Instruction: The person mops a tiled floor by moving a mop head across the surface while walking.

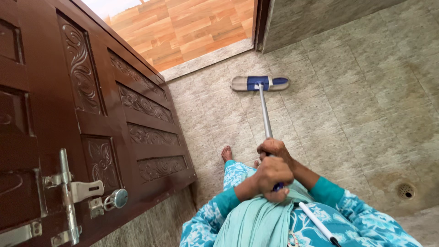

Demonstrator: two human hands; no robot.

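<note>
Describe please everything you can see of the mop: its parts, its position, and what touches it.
The mop has a flat, oblong head, beige pad with a blue top plate, lying flat on the grey tiled floor near the doorway. A slim silvery metal handle slants from the head's middle back toward the person. Both hands grip it, the right hand farther down the handle, the left hand nearer the body, on a blue grip. Behind the hands the handle continues white with a dark end.

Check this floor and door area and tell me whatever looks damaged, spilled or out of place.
Nothing looks broken or spilled. The one mark is a dark, damp-looking stain on the floor tiles spreading toward the round floor drain. The flat mop lies square on the tiles, both hands, left hand and right hand, gripping its handle. The carved wooden door looks intact.
</note>
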